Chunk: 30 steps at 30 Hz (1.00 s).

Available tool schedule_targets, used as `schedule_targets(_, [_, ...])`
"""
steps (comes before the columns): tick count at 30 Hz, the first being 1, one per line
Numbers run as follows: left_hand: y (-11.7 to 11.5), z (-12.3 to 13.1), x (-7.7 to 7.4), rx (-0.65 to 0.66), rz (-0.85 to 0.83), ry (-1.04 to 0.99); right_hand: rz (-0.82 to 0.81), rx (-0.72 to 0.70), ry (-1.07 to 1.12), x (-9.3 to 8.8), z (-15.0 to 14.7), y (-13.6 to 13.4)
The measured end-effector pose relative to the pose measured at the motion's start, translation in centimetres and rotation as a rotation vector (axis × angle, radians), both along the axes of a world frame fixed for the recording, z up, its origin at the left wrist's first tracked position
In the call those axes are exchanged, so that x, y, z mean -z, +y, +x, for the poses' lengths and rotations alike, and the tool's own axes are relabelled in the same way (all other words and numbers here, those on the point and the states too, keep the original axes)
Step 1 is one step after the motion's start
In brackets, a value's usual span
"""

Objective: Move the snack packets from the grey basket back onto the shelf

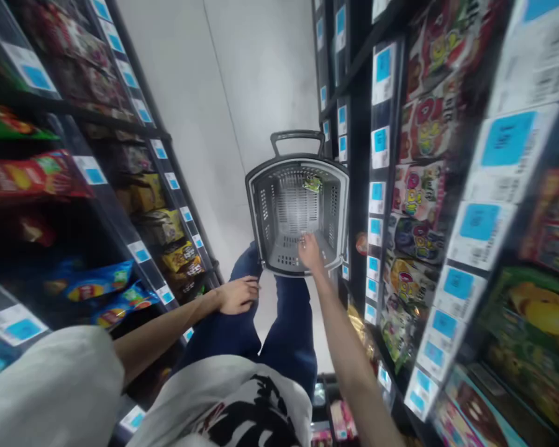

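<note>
A grey shopping basket [270, 248] stands on the floor in front of my legs, its handle [298, 133] standing out at the far side. Inside, near the far right corner, lies one small green packet [312, 184]. My right hand [310, 252] reaches over the near rim into the basket with its fingers curled together. Whatever is in those fingers, if anything, is too small to make out. On my left thigh rests my left hand [240, 295], flat, with its fingers stretched out and holding nothing.
Shelves with blue-and-white price tags [456, 282] rise close on both sides. Bagged sweets [417, 192] fill the right shelves. Red and blue snack bags [100, 282] lie on the left ones. A pale floor [261, 68] runs ahead between them.
</note>
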<state>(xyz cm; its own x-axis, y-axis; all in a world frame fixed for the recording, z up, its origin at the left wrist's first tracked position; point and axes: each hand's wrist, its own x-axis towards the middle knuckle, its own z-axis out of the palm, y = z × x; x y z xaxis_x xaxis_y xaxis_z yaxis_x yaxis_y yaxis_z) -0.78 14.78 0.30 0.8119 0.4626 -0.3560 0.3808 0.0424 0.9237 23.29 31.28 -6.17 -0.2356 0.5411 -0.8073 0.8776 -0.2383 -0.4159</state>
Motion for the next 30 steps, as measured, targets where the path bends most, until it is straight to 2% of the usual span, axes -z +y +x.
schedule_targets(3, [2.7, -0.6, 1.9, 0.016, -0.018, 0.017, 0.052, -0.149, -0.055, 4.6, -0.4, 4.8])
schedule_targets(5, [3.9, -1.7, 2.9, 0.006, -0.039, 0.023, 0.065, -0.113, -0.092, 7.3, -0.8, 7.4])
schedule_targets(8, [4.5, -3.7, 3.6, -0.065, -0.058, -0.012, 0.028, 0.023, -0.17, 11.8, -1.9, 10.0])
schedule_targets(9, [4.4, -4.3, 3.8, -0.095, -0.051, -0.041, 0.029, 0.035, -0.19, 13.5, -2.4, 10.5])
schedule_targets(11, [3.9, -5.3, 4.2, -0.167, -0.024, -0.109, 0.089, -0.035, -0.195, 17.5, -3.4, 11.0])
schedule_targets(13, [3.2, -6.1, 4.8, -0.238, 0.024, -0.183, 0.194, -0.151, -0.168, 22.1, -4.4, 11.2])
schedule_targets(15, [2.7, -6.8, 5.8, -0.284, 0.043, -0.213, 0.296, -0.207, -0.154, 27.0, -5.2, 11.3])
schedule_targets(18, [2.6, -7.4, 7.5, -0.236, 0.057, -0.236, 0.386, -0.212, -0.165, 33.7, -5.7, 11.4])
schedule_targets(20, [2.9, -7.5, 8.5, -0.23, 0.084, -0.245, 0.417, -0.207, -0.17, 36.7, -5.5, 11.4])
schedule_targets(22, [3.2, -7.5, 9.1, -0.246, 0.108, -0.252, 0.435, -0.184, -0.183, 38.5, -5.0, 11.4])
schedule_targets(25, [3.4, -7.8, 9.5, -0.208, 0.116, -0.253, 0.406, -0.176, -0.202, 38.8, -4.1, 11.1])
schedule_targets(27, [2.9, -8.0, 9.5, -0.172, 0.104, -0.236, 0.332, -0.177, -0.219, 37.9, -3.6, 10.4])
schedule_targets(30, [1.6, -7.9, 9.2, -0.182, 0.081, -0.227, 0.11, -0.124, -0.242, 34.9, -2.8, 8.1])
